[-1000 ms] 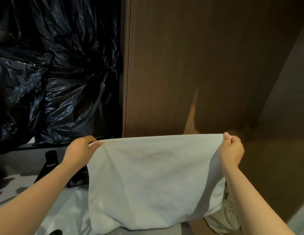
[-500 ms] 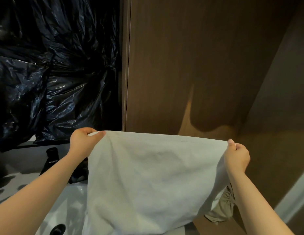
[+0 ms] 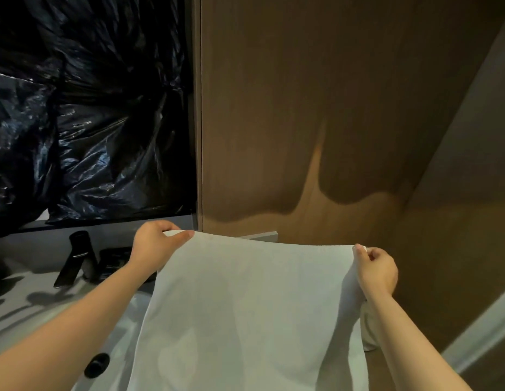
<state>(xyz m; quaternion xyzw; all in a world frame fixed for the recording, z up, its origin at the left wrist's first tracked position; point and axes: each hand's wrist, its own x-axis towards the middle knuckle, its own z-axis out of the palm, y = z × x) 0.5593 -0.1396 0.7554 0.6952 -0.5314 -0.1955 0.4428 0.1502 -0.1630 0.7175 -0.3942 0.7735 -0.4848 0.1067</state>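
A white towel (image 3: 251, 311) hangs spread out in front of me, held up by its top edge. My left hand (image 3: 155, 246) grips the towel's upper left corner, thumb on top. My right hand (image 3: 377, 268) pinches the upper right corner between thumb and fingers. The towel's lower part runs out of the frame's bottom and hides what lies behind it.
A black faucet (image 3: 76, 255) stands at the back of a white sink (image 3: 118, 328) with a black drain plug (image 3: 96, 364). Black plastic sheeting (image 3: 85, 108) covers the area above it. A brown wood wall (image 3: 316, 94) fills the right; a grey ledge (image 3: 259, 235) juts behind the towel.
Both hands have come lower in the view with the towel, the right hand more than the left. The top edge now slopes down to the right. A grey ledge shows behind it.
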